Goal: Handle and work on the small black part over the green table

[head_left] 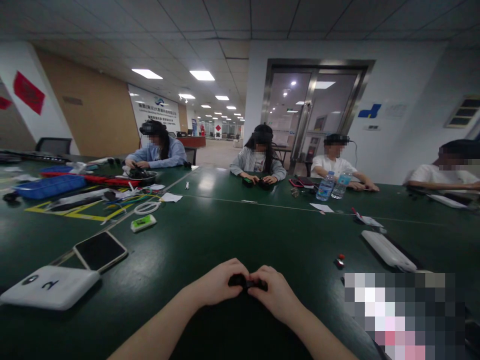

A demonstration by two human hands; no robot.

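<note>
The left hand (pixel 221 281) and right hand (pixel 273 291) meet at the near side of the tabletop (pixel 210 225), at six o'clock in the view. Both grips are clenched on a small black part (pixel 247 284), thumb against fingers, held between the two hands; fingers hide much of it, so I cannot tell whether it is one piece or two.

From the hands, a white block (pixel 69 287) marked 2 lies at nine o'clock, with a phone (pixel 100 251) just beside it. Toward ten are a box (pixel 143 223) with a green face and a coiled cable (pixel 147 208). Bottles (pixel 325 187) stand at one, a white case (pixel 388 250) lies at two. At twelve, across the tabletop, sits a person (pixel 240 165).
</note>
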